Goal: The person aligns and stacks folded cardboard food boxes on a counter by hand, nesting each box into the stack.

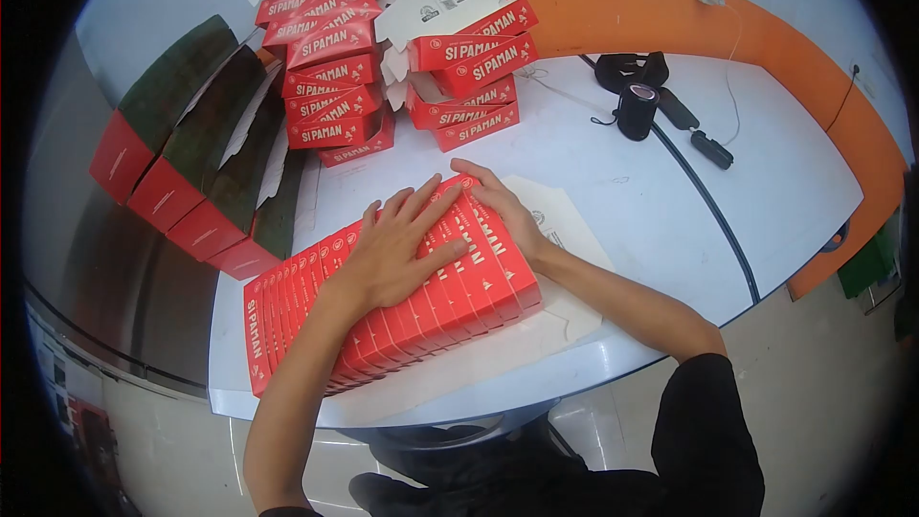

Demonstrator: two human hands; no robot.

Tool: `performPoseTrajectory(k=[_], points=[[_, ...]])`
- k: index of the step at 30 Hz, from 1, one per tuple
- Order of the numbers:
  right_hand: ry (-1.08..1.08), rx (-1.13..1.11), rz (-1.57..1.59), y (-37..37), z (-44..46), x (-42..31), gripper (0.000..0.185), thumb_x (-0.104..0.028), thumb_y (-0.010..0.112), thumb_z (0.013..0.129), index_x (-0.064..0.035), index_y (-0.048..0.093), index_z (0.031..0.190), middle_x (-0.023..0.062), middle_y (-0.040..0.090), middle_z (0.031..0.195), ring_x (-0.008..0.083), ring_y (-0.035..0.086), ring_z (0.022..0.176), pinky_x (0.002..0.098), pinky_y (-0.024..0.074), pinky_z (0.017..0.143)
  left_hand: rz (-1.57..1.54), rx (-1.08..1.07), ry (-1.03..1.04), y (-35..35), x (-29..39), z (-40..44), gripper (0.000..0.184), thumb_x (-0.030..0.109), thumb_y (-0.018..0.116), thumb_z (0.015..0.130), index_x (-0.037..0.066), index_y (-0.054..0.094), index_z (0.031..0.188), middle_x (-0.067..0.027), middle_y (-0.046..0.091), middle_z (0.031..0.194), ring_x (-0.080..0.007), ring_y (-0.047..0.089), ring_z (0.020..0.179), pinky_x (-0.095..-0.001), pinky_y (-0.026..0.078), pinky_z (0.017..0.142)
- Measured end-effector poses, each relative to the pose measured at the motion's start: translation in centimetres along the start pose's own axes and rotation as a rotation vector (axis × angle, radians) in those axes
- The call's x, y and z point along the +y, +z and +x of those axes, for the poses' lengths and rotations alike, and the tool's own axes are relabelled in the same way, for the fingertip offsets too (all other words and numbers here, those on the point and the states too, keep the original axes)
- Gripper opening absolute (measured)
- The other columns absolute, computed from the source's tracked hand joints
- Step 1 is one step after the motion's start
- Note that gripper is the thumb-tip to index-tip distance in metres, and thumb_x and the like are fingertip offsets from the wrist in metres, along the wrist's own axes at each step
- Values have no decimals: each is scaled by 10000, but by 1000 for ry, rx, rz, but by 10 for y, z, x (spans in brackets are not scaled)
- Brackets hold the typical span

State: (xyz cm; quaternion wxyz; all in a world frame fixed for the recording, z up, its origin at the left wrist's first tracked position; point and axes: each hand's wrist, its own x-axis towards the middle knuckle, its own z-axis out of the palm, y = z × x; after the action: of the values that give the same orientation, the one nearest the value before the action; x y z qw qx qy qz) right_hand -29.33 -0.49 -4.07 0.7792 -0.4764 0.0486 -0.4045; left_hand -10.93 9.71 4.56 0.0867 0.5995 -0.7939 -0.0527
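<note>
A tight row of red "SI PAMAN" boxes [421, 311] stands on edge near the table's front. My left hand [407, 244] lies flat across the top of the row, fingers spread and pointing away from me. At the row's right end, my right hand [507, 215] rests against the last box, its fingers stretched out along the far corner; nothing shows as lifted. Beneath and beside that end is a flattened white carton sheet [574, 254] with small print, partly covered by the boxes and my right forearm.
Uneven stacks of red boxes [330, 43] rise at the back, some with white flaps open. Larger red-and-green cartons [177, 196] lean at the left edge. A black cylindrical device [637, 112], cables and an adapter [711, 148] lie at right, before an orange partition [613, 10].
</note>
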Motion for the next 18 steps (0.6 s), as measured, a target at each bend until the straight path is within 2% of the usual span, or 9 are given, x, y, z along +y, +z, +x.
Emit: performPoseTrajectory(k=[3, 6, 9, 12, 15, 18], points=[[-44, 80, -193, 7, -3, -5, 531, -346, 374, 1136, -36, 354, 1568, 137, 449, 1525, 214, 460, 1415, 358, 368, 1197, 61, -2, 40, -3, 5, 1, 816, 701, 495, 977, 266, 321, 1645, -137, 294, 1695, -400, 312, 1521, -594, 200, 1248], [-99, 47, -602, -2, -5, -15, 569, -416, 359, 1140, -41, 365, 1567, 123, 464, 1525, 218, 453, 1419, 364, 339, 1206, 15, 8, 73, -6, 4, -4, 787, 667, 526, 982, 247, 360, 1627, -133, 298, 1694, -390, 329, 1512, -585, 216, 1237], [-187, -56, -673, -10, -4, -28, 577, -441, 349, 1140, -27, 413, 1537, 118, 493, 1511, 232, 452, 1419, 369, 319, 1208, -60, -14, 32, -18, 9, -6, 673, 513, 543, 1038, 172, 396, 1599, -166, 365, 1650, -366, 355, 1491, -494, 258, 1231], [-162, -59, -749, -21, -1, -27, 542, -406, 368, 1136, -12, 468, 1494, 143, 542, 1469, 238, 471, 1404, 376, 342, 1188, -316, 49, -4, -17, -6, 7, 542, 434, 493, 1080, 98, 503, 1505, -204, 527, 1511, -368, 493, 1383, -435, 361, 1162], [-218, -42, -649, -28, 3, -13, 464, -311, 475, 1111, -5, 509, 1458, 163, 603, 1385, 234, 546, 1321, 375, 401, 1138, -437, 160, -11, -11, -13, 34, 487, 412, 462, 1085, 35, 637, 1339, -213, 694, 1263, -367, 657, 1152, -419, 480, 1015], [-306, 22, -899, -21, 0, -12, 421, -203, 589, 1058, -5, 528, 1425, 166, 650, 1300, 215, 628, 1183, 368, 477, 1054, -497, 106, -87, -8, -6, 49, 476, 414, 472, 1077, 29, 708, 1229, -208, 747, 1078, -378, 712, 1000, -427, 520, 930]])
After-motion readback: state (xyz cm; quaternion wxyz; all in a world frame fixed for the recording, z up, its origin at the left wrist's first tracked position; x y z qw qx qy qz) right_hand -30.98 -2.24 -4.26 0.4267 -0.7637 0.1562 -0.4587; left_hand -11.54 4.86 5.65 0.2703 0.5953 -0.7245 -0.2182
